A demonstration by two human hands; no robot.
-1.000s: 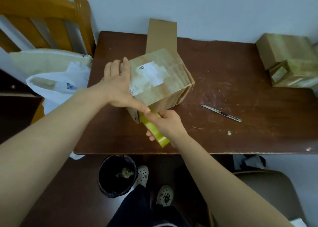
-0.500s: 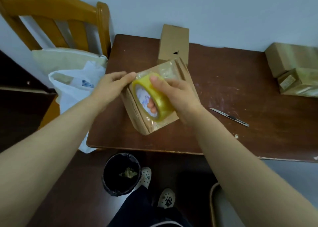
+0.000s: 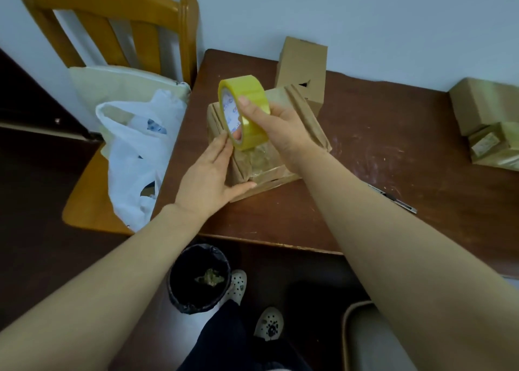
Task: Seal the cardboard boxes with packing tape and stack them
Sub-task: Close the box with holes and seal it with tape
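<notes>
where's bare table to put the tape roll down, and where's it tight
Widest bare table lies between the box being taped and the stacked boxes at the right edge, beyond the knife. A narrower strip runs along the near edge in front of the box. Tight: the rear, where the small upright box stands right behind it.

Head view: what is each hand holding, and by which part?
The right hand grips the tape roll, thumb on its outer band, a finger inside the core. The left hand holds nothing; its straight fingers press the box from the left.
</notes>
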